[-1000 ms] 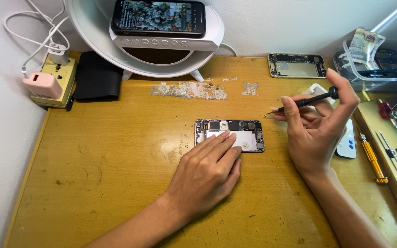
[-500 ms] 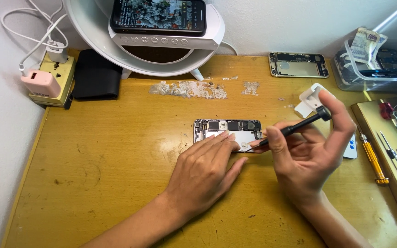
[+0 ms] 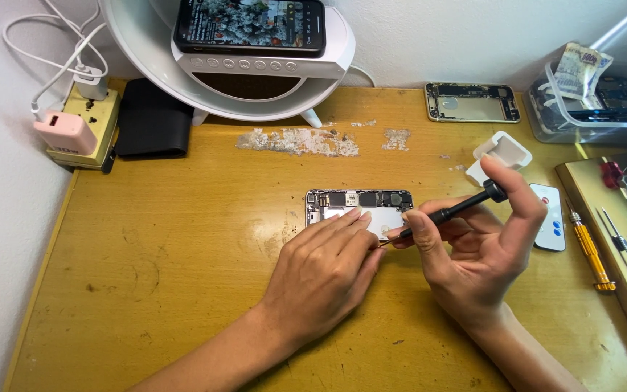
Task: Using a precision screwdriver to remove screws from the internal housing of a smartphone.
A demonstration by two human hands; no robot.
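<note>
My right hand [image 3: 484, 250] has come down and in from the side. A second ago it held the little black screwdriver [image 3: 448, 212] up in the air, away from the opened phone [image 3: 361, 207]. Now the thin tip is down at the phone's right end, just by my left fingertips. My pointing finger sits on the round top of the handle, and my thumb and other fingers pinch the shaft.

My left hand [image 3: 324, 272] has hardly moved. It lies flat with the fingers close together, pressing on the phone so it does not slide. It holds nothing.

The phone lies with its back off and its insides showing, in the middle of the wooden table [image 3: 168, 290]. I think the tip is now on a tiny screw, but my fingers hide that spot, so I cannot tell for sure. It looks like the turning part is about to start.

Another phone shell [image 3: 472, 101] lies far up by the wall, and an orange screwdriver [image 3: 591, 247] lies off to my right.
</note>
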